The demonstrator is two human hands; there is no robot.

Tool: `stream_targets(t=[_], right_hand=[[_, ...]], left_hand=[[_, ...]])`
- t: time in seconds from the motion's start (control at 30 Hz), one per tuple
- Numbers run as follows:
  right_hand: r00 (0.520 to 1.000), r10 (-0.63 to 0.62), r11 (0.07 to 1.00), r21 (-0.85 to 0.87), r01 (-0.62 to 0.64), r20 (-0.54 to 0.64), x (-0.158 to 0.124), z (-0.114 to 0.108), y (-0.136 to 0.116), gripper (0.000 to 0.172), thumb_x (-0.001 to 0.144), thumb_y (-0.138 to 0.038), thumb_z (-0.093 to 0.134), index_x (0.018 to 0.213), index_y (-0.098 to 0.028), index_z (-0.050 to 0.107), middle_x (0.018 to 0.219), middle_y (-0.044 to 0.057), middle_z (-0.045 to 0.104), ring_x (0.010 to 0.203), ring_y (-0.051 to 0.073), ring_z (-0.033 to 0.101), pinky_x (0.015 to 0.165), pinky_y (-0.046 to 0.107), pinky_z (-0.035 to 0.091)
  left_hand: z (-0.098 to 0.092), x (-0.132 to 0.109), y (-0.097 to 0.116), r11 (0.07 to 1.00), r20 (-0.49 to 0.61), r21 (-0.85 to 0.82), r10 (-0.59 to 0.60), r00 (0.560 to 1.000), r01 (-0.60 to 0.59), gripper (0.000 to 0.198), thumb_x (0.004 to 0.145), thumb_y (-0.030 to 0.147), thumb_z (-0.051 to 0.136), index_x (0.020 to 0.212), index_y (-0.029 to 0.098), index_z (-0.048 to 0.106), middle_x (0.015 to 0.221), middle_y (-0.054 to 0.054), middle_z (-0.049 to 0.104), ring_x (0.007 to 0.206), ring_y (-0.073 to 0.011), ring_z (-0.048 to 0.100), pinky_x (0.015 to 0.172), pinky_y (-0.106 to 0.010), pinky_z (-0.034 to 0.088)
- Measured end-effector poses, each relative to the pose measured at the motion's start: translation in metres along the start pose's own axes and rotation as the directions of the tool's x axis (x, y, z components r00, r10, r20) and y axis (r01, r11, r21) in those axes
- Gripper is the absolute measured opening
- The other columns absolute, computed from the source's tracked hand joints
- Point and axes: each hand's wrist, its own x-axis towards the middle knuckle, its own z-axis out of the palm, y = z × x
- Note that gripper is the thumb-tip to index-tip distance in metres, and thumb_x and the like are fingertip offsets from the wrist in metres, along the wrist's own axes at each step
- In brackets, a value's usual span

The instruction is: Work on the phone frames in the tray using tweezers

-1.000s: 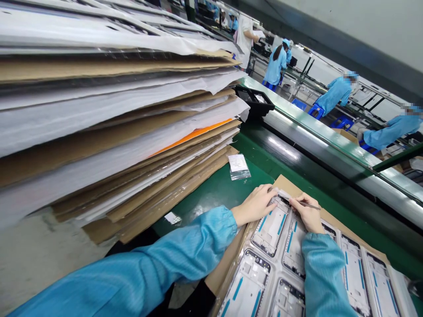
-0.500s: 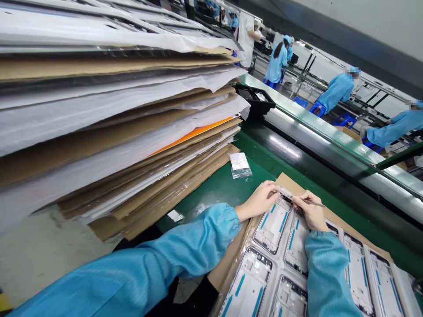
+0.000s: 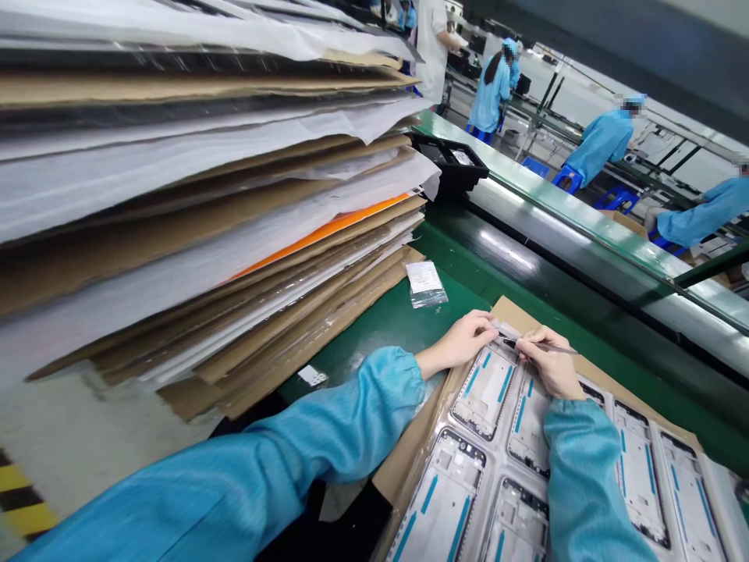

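My left hand (image 3: 463,342) pinches a small pale, translucent sheet (image 3: 504,328) over the top end of a phone frame (image 3: 483,390). In my right hand (image 3: 550,363) is a pair of tweezers (image 3: 565,350), its tips pointing left towards the fingers of my left hand. Both hands are closed and nearly meet above the tray. The clear plastic tray (image 3: 495,460) holds several grey phone frames with black edges and blue strips. My right hand and sleeve hide parts of the frames beneath. What lies at the tweezer tips is too small to make out.
A tall stack of cardboard and white sheets (image 3: 234,211) rises at the left. On the green table (image 3: 403,328) lie a small labelled bag (image 3: 426,282) and a white slip (image 3: 312,376). A black bin (image 3: 449,168) stands beside the conveyor (image 3: 509,250). Several people in blue work beyond.
The view has shifted slightly, so the stack sits higher in the picture. My hands stay together over the same frame, still holding the sheet and the tweezers.
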Motion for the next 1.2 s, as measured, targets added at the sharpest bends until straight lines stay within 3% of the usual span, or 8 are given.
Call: stream_targets(t=[0.3, 0.43, 0.5, 0.6, 0.7, 0.8, 0.97, 1.2], right_hand=[[1.000, -0.003, 0.994, 0.111, 0.000, 0.029, 0.000, 0.004, 0.000, 0.022, 0.078, -0.020, 0.071, 0.073, -0.013, 0.050, 0.076, 0.004, 0.060, 0.062, 0.012, 0.056, 0.060, 0.027, 0.045], [0.992, -0.010, 0.989, 0.146, 0.029, -0.129, 0.002, 0.000, 0.001, 0.023, 0.076, -0.021, 0.072, 0.072, -0.013, 0.051, 0.074, 0.004, 0.059, 0.063, 0.011, 0.055, 0.061, 0.025, 0.043], [0.956, -0.009, 0.976, 0.207, 0.073, -0.294, 0.005, -0.005, 0.003, 0.025, 0.073, -0.021, 0.075, 0.073, -0.012, 0.051, 0.075, 0.004, 0.059, 0.065, 0.010, 0.055, 0.063, 0.024, 0.043], [0.852, 0.031, 0.939, 0.309, 0.155, -0.522, 0.009, -0.014, 0.007, 0.030, 0.068, -0.023, 0.079, 0.073, -0.011, 0.052, 0.078, 0.004, 0.060, 0.069, 0.009, 0.056, 0.063, 0.021, 0.043], [0.758, 0.074, 0.919, 0.340, 0.201, -0.648, 0.011, -0.019, 0.009, 0.035, 0.062, -0.025, 0.082, 0.075, -0.010, 0.053, 0.078, 0.006, 0.061, 0.070, 0.010, 0.057, 0.059, 0.019, 0.042], [0.707, 0.088, 0.922, 0.325, 0.208, -0.702, 0.012, -0.019, 0.009, 0.037, 0.059, -0.025, 0.084, 0.076, -0.009, 0.055, 0.076, 0.007, 0.062, 0.068, 0.010, 0.057, 0.059, 0.019, 0.042], [0.714, 0.080, 0.936, 0.300, 0.187, -0.696, 0.011, -0.017, 0.009, 0.035, 0.061, -0.025, 0.083, 0.074, -0.010, 0.055, 0.077, 0.007, 0.062, 0.068, 0.010, 0.057, 0.060, 0.021, 0.043], [0.776, 0.025, 0.981, 0.163, 0.101, -0.631, 0.010, -0.011, 0.008, 0.030, 0.067, -0.028, 0.080, 0.076, -0.010, 0.057, 0.081, 0.009, 0.063, 0.063, 0.010, 0.055, 0.062, 0.025, 0.045]], left_hand=[[-0.003, -0.001, 0.007, 1.000, 0.000, -0.019, -0.012, 1.000, 0.012, 0.023, 0.086, 0.029, 0.058, 0.076, 0.010, 0.066, 0.119, -0.010, 0.056, 0.122, -0.0165, 0.048, 0.102, -0.026, 0.035], [-0.005, -0.001, 0.010, 0.995, -0.053, -0.102, -0.028, 0.998, 0.022, 0.030, 0.091, 0.037, 0.049, 0.092, 0.011, 0.063, 0.110, -0.007, 0.061, 0.107, -0.0148, 0.055, 0.098, -0.027, 0.039], [-0.005, -0.003, 0.009, 0.991, -0.054, -0.127, -0.045, 0.998, 0.038, 0.036, 0.093, 0.043, 0.045, 0.101, 0.012, 0.060, 0.105, -0.005, 0.062, 0.100, -0.0137, 0.057, 0.093, -0.026, 0.042], [-0.006, -0.007, 0.009, 0.999, -0.045, -0.046, -0.029, 0.999, 0.027, 0.035, 0.093, 0.044, 0.044, 0.106, 0.014, 0.058, 0.107, -0.002, 0.061, 0.099, -0.0122, 0.057, 0.091, -0.026, 0.042], [-0.005, -0.010, 0.006, 0.994, -0.056, 0.110, 0.028, 0.998, -0.021, 0.028, 0.093, 0.038, 0.045, 0.108, 0.017, 0.057, 0.111, -0.001, 0.059, 0.105, -0.0114, 0.053, 0.097, -0.027, 0.039], [-0.003, -0.011, 0.000, 0.975, -0.040, 0.200, 0.102, 0.994, -0.092, 0.024, 0.092, 0.032, 0.048, 0.109, 0.018, 0.055, 0.115, -0.001, 0.056, 0.110, -0.0113, 0.050, 0.101, -0.028, 0.037], [-0.005, -0.012, -0.007, 0.951, 0.006, 0.272, 0.153, 0.988, -0.149, 0.022, 0.090, 0.028, 0.049, 0.108, 0.018, 0.057, 0.125, -0.002, 0.050, 0.119, -0.0115, 0.046, 0.106, -0.029, 0.036], [-0.009, -0.014, -0.006, 0.934, 0.056, 0.316, 0.158, 0.986, -0.168, 0.028, 0.090, 0.026, 0.049, 0.117, 0.019, 0.056, 0.129, -0.004, 0.049, 0.121, -0.0112, 0.046, 0.106, -0.030, 0.037]])
